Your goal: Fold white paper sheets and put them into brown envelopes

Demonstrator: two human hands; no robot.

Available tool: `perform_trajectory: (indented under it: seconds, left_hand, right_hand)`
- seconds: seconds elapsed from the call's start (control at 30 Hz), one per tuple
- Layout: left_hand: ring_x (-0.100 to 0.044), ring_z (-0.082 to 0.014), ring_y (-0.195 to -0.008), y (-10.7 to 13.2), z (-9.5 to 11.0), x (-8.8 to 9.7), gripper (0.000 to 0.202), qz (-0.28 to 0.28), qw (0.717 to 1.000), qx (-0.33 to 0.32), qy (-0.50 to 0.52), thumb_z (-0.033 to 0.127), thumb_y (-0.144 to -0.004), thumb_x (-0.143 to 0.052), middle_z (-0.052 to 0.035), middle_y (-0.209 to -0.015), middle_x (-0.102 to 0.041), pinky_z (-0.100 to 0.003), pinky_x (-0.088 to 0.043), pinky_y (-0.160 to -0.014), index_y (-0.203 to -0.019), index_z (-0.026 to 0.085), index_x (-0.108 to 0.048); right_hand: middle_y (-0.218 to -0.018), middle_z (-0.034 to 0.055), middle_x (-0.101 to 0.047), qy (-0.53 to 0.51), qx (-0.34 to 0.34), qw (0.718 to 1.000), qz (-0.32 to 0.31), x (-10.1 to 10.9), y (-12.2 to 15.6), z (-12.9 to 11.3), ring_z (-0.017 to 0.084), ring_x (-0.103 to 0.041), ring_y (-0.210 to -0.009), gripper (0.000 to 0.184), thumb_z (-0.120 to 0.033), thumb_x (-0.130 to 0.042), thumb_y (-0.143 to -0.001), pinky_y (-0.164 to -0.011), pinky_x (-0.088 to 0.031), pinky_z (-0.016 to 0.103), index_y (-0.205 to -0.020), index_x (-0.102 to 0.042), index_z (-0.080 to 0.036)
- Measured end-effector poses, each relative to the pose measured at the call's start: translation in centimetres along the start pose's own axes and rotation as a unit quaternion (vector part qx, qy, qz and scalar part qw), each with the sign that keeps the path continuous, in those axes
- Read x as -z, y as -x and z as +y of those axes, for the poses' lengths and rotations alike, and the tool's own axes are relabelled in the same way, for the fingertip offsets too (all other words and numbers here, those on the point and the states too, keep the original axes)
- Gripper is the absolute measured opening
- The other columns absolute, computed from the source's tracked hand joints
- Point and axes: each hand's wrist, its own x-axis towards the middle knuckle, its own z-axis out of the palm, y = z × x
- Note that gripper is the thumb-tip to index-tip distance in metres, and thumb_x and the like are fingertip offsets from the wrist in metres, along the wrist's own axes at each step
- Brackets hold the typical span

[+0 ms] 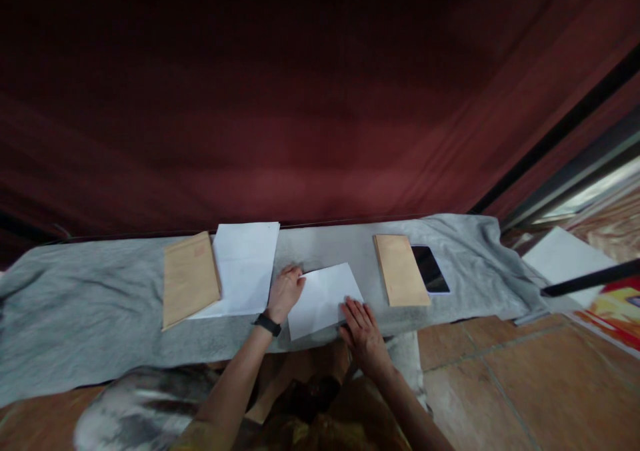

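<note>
A folded white sheet of paper (323,301) lies on the grey cloth between my hands. My left hand (287,293) is at its upper left corner, fingers curled and thumb beside them, closed on the edge of the paper. A dark band circles that wrist. On the right edge of the same sheet, my right hand (364,334) rests with its fingers stretched out flat. Left of my left hand is a stack of white paper (247,264), partly covered by brown envelopes (190,278).
Right of my hands, another stack of brown envelopes (401,271) partly covers a dark-screened phone (430,269). The grey cloth (100,304) covers a long, narrow surface against a dark red backdrop (300,138). A black bar (590,279) juts in at right above the tiled floor (500,378).
</note>
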Motion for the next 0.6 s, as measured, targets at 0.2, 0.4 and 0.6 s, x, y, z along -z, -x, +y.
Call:
perform_trajectory:
  seconds: [0.2,0.4,0.6]
  left_hand:
    - [-0.06,-0.017,-0.063,3.3,-2.1,0.0,0.017,0.014,0.976,0.138,0.165,0.03,-0.082,-0.057,0.0038,-0.057,-0.054,-0.025,-0.043,-0.058,-0.067,0.022,-0.057]
    - [-0.066,-0.0179,-0.065,7.6,-1.9,-0.8,0.025,0.011,0.925,0.233,0.3,0.045,-0.079,-0.063,-0.0003,-0.071,-0.067,-0.025,-0.047,-0.051,-0.084,0.02,-0.063]
    - [-0.071,-0.0214,-0.075,9.3,-1.4,-0.8,0.028,-0.019,0.899,0.24,0.367,0.047,-0.081,-0.066,-0.0042,-0.085,-0.073,-0.029,-0.055,-0.055,-0.092,0.021,-0.066]
  right_hand:
    - [-0.153,0.0131,-0.048,-0.03,0.005,1.0,0.004,0.0,-0.2,-1.2,0.026,-0.043,-0.143,0.056,-0.016,-0.044,-0.095,-0.119,-0.035,0.051,-0.151,-0.041,-0.013]
    - [-0.154,0.0124,-0.047,-0.066,0.006,0.997,-0.044,0.2,-0.5,-1.7,0.026,-0.044,-0.141,0.073,-0.01,-0.048,-0.08,-0.12,-0.031,0.052,-0.153,-0.04,-0.014]
    - [-0.147,0.0079,-0.056,-0.097,-0.007,0.993,-0.063,0.6,-0.5,-0.4,0.024,-0.051,-0.135,0.073,-0.002,-0.05,-0.07,-0.119,-0.034,0.047,-0.141,-0.057,-0.019]
